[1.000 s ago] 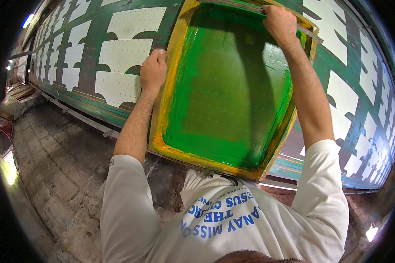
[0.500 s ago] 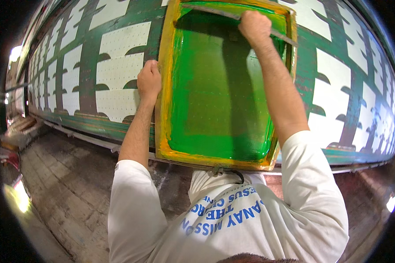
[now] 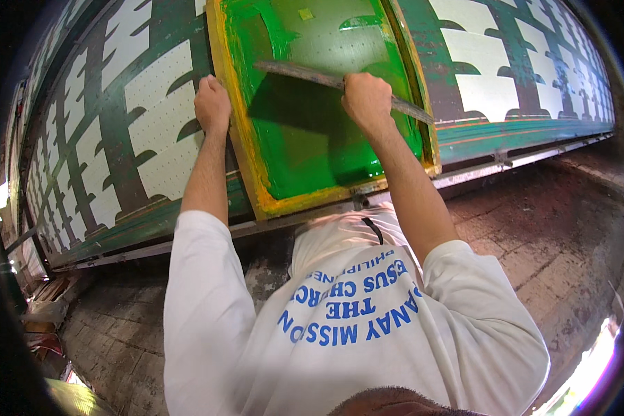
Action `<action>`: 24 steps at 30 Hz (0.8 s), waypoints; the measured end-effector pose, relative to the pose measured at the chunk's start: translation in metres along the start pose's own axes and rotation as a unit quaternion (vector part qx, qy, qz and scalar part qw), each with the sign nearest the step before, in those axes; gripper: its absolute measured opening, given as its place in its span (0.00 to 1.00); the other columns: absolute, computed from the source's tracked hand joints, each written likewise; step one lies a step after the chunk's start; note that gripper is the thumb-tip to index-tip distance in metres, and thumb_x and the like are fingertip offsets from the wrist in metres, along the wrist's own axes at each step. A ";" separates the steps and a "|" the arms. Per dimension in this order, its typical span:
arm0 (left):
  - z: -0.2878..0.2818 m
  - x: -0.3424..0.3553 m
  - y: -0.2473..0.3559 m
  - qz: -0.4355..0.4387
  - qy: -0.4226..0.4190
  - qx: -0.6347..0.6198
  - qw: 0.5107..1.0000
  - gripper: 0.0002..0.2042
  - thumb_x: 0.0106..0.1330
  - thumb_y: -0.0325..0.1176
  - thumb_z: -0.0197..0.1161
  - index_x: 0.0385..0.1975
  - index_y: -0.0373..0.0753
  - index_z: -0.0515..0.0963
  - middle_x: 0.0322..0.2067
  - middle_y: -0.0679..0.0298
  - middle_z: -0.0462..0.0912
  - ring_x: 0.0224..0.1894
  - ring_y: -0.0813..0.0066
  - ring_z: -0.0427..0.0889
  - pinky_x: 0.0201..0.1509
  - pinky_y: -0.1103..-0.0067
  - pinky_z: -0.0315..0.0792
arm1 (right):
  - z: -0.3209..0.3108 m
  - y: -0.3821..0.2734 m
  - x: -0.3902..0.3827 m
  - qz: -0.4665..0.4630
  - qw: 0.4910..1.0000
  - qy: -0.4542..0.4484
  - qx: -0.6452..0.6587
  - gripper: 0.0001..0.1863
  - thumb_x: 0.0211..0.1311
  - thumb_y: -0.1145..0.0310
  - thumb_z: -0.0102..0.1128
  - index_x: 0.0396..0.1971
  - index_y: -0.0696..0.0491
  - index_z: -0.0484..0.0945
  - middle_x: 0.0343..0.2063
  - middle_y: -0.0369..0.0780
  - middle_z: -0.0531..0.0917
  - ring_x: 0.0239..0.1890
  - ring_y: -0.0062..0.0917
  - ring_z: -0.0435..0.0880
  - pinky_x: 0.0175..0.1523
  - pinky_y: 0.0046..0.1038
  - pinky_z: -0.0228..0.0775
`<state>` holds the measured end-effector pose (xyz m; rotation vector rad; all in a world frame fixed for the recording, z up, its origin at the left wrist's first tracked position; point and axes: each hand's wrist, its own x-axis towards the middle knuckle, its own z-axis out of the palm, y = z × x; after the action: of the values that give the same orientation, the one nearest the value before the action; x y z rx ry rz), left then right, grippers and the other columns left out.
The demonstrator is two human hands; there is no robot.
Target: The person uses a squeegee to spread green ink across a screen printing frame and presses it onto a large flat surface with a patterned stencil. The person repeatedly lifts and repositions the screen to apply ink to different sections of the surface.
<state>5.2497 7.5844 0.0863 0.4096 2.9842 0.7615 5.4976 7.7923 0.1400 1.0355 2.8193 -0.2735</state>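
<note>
A yellow-framed printing screen lies on a long table, its mesh covered in green ink. My right hand grips the middle of a long grey squeegee that lies across the screen, roughly mid-way down it. My left hand presses on the screen's left frame edge, fingers curled over it. Beyond the squeegee the mesh looks paler, with a dark green shape showing through.
The long table carries white fabric printed with a repeating dark green pattern, running left and right. Its metal rail runs along the near edge. Brick floor lies below, with clutter at the far left.
My right hand has pulled the squeegee from the far end of the screen toward me, dragging green ink. My left hand stays on the left frame edge.
</note>
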 end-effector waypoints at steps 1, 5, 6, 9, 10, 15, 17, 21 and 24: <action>-0.001 0.000 0.001 0.001 -0.002 -0.002 1.000 0.21 0.82 0.48 0.44 0.47 0.38 0.79 0.43 0.44 0.87 0.48 0.39 0.85 0.51 0.51 0.77 | 0.002 0.001 -0.015 0.000 1.000 -0.013 0.000 0.07 0.61 0.70 0.63 0.35 0.52 0.88 0.36 0.48 0.90 0.39 0.44 0.92 0.43 0.43 0.85; 0.001 0.002 -0.002 -0.008 -0.010 -0.016 1.000 0.22 0.81 0.49 0.43 0.50 0.39 0.80 0.45 0.44 0.87 0.51 0.39 0.84 0.55 0.50 0.76 | 0.017 0.011 -0.085 -0.096 0.995 -0.001 0.004 0.06 0.59 0.69 0.64 0.33 0.51 0.87 0.34 0.44 0.89 0.36 0.42 0.91 0.40 0.43 0.84; 0.002 0.002 -0.003 -0.012 -0.012 -0.018 1.000 0.23 0.81 0.50 0.43 0.50 0.39 0.80 0.46 0.45 0.87 0.52 0.39 0.84 0.55 0.50 0.76 | 0.022 0.015 -0.105 -0.142 0.990 0.019 0.011 0.06 0.61 0.68 0.63 0.32 0.51 0.87 0.34 0.43 0.90 0.35 0.41 0.92 0.38 0.41 0.85; 0.004 0.003 -0.008 -0.015 -0.012 -0.016 1.000 0.23 0.81 0.51 0.42 0.51 0.39 0.80 0.48 0.45 0.86 0.53 0.39 0.84 0.57 0.51 0.76 | 0.035 0.018 -0.154 -0.193 0.981 0.004 0.032 0.06 0.61 0.69 0.62 0.35 0.50 0.86 0.32 0.41 0.88 0.36 0.38 0.91 0.37 0.41 0.83; 0.005 0.004 -0.007 -0.015 -0.012 -0.015 1.000 0.24 0.81 0.51 0.42 0.51 0.39 0.80 0.49 0.45 0.86 0.53 0.39 0.83 0.57 0.51 0.76 | 0.037 0.018 -0.162 -0.208 0.977 0.030 0.048 0.06 0.61 0.69 0.62 0.35 0.50 0.86 0.33 0.41 0.88 0.36 0.38 0.91 0.38 0.41 0.83; 0.004 0.005 -0.006 -0.021 -0.003 -0.004 1.000 0.24 0.80 0.53 0.43 0.54 0.43 0.81 0.49 0.48 0.87 0.54 0.43 0.85 0.58 0.54 0.77 | 0.024 0.019 -0.160 -0.232 0.972 -0.019 0.024 0.06 0.61 0.70 0.62 0.35 0.50 0.86 0.33 0.42 0.88 0.39 0.38 0.91 0.41 0.40 0.83; 0.005 0.005 -0.006 -0.030 -0.001 -0.023 0.999 0.24 0.78 0.56 0.48 0.54 0.44 0.82 0.49 0.50 0.88 0.54 0.46 0.85 0.58 0.56 0.78 | 0.015 0.022 -0.154 -0.229 0.972 -0.044 0.011 0.06 0.61 0.70 0.62 0.34 0.50 0.86 0.33 0.43 0.88 0.39 0.38 0.91 0.42 0.40 0.84; 0.006 0.006 -0.008 -0.030 0.011 -0.019 0.999 0.24 0.72 0.59 0.58 0.54 0.47 0.84 0.49 0.53 0.89 0.54 0.51 0.87 0.59 0.60 0.79 | 0.009 0.027 -0.159 -0.241 0.968 -0.065 0.027 0.05 0.59 0.70 0.62 0.32 0.50 0.86 0.31 0.42 0.88 0.38 0.38 0.90 0.43 0.39 0.84; 0.009 0.009 -0.007 -0.049 0.018 0.005 0.999 0.23 0.70 0.58 0.61 0.53 0.48 0.85 0.50 0.55 0.89 0.55 0.52 0.87 0.59 0.61 0.79 | 0.020 0.029 -0.171 -0.249 0.966 -0.055 0.050 0.07 0.57 0.71 0.64 0.34 0.52 0.85 0.33 0.42 0.88 0.40 0.38 0.90 0.44 0.38 0.84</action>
<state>5.2402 7.5849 0.0758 0.2500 3.0154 0.7536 5.6473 7.7022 0.1471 0.2923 2.9399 -0.5067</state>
